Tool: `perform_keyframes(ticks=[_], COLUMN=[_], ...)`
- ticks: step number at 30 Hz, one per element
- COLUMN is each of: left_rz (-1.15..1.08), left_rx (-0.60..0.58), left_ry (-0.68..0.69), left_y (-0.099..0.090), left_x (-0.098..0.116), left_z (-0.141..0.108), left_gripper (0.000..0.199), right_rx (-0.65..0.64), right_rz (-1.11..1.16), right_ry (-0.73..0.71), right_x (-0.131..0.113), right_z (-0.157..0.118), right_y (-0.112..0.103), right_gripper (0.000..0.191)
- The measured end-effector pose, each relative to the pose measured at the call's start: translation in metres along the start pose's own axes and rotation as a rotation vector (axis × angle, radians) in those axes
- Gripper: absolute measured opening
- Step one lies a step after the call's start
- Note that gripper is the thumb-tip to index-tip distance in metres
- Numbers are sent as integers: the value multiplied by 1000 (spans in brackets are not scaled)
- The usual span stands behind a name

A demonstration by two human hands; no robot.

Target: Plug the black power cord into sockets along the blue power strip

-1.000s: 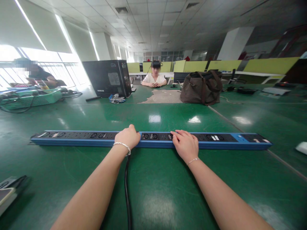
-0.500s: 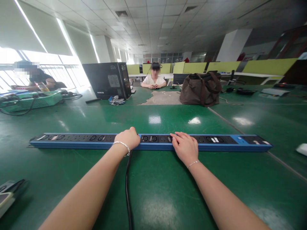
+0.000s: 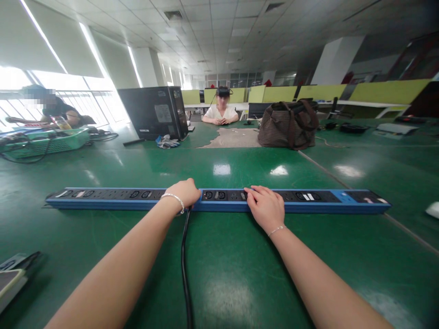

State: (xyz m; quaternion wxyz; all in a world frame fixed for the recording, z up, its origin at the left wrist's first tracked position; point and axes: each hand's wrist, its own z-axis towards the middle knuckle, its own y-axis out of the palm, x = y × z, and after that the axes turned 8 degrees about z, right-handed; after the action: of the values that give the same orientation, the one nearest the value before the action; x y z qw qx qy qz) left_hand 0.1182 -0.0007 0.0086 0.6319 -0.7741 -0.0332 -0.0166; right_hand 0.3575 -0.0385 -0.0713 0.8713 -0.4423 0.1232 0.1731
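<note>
A long blue power strip (image 3: 219, 208) with a row of black sockets lies crosswise on the green table. My left hand (image 3: 183, 192), closed in a fist over its middle, grips the plug end of a black power cord (image 3: 185, 269). The plug itself is hidden under the fingers, so I cannot tell how deep it sits in a socket. From below that hand the cord runs down across the table toward me. My right hand (image 3: 265, 205) is on the strip to the right of several bare sockets, its bent fingers over the top and its palm against the near side.
Across the table stand a black computer case (image 3: 151, 114), a pair of work gloves (image 3: 167, 141) and a brown bag (image 3: 288, 125). A green basket (image 3: 51, 146) with cables is at far left. One person (image 3: 221, 112) sits opposite, another (image 3: 60, 107) at left.
The whole view has shifted slightly. Both hands keep their places on the power strip, and the cord below my left hand has moved a little to the right.
</note>
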Motion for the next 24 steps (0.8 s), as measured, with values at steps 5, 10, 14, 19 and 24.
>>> perform_keyframes(ticks=[5,10,14,19,24], left_rz=[-157,-63,68,140,133], left_rx=[58,578,625,621,656], left_ry=[-8,51,260,317,331], left_y=[13,35,61,79,79], left_x=[-28,-56,-57,-51,-52], left_z=[-17,-35,-31,-18,-18], left_gripper=[58,40,43,41,40], right_rx=[4,21,32,-14,-10], right_rz=[-6,-18,-33,-49,-59], right_ry=[0,-12,-21,-7,-28], right_x=[1,2,3,1,2], right_z=[0,0,0,1,0], right_y=[1,2,2,0,-1], right_gripper=[29,29,28,28,29])
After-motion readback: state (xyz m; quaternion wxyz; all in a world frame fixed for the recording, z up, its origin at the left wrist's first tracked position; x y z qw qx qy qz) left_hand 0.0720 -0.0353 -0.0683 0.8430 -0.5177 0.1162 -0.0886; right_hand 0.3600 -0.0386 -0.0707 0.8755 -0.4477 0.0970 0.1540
